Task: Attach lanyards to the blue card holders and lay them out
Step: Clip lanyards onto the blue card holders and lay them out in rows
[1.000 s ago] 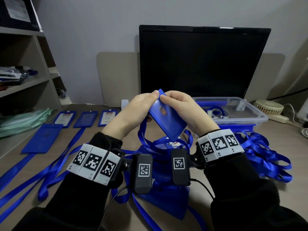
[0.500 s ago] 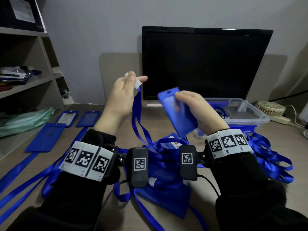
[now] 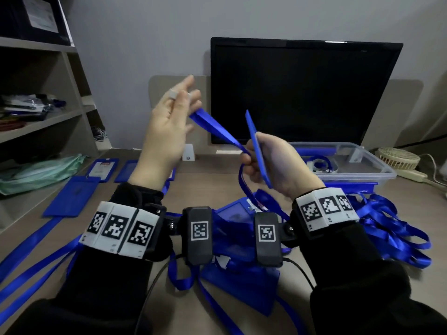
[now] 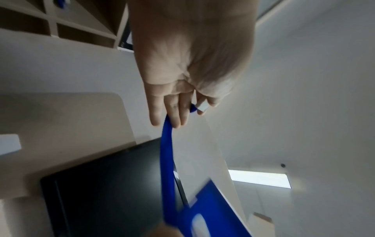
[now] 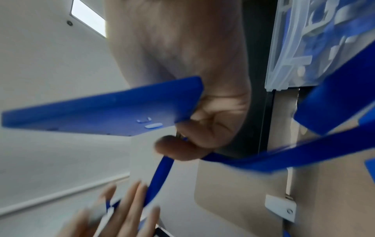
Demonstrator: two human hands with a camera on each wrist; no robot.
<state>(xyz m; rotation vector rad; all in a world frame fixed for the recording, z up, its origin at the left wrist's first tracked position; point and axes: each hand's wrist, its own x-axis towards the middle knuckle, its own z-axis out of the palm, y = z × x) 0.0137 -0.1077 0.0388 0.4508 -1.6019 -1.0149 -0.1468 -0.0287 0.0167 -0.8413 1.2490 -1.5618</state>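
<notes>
My right hand (image 3: pixel 249 163) grips a blue card holder (image 3: pixel 256 146), which stands edge-on in front of the monitor. Its curled fingers (image 5: pixel 182 149) also pinch a blue lanyard strap (image 3: pixel 215 129) just below the holder (image 5: pixel 101 112). The strap rises leftward to my raised left hand (image 3: pixel 183 97). That hand pinches the strap's end by its white clip (image 4: pixel 202 107) between thumb and fingers (image 4: pixel 172 115), the other fingers nearly straight. The rest of the lanyard hangs from my right hand toward the desk.
Finished card holders (image 3: pixel 72 199) with lanyards lie in a row at the left. More holders (image 3: pixel 242 281) and a tangle of lanyards (image 3: pixel 391 228) cover the desk below and right. A clear plastic box (image 3: pixel 358 165), a monitor (image 3: pixel 302 93) and shelves (image 3: pixel 36 117) surround the space.
The hands parted from the holder's top. My left hand rose up and left with the lanyard's clip end. My right hand turned the holder edge-on and now also pinches the strap.
</notes>
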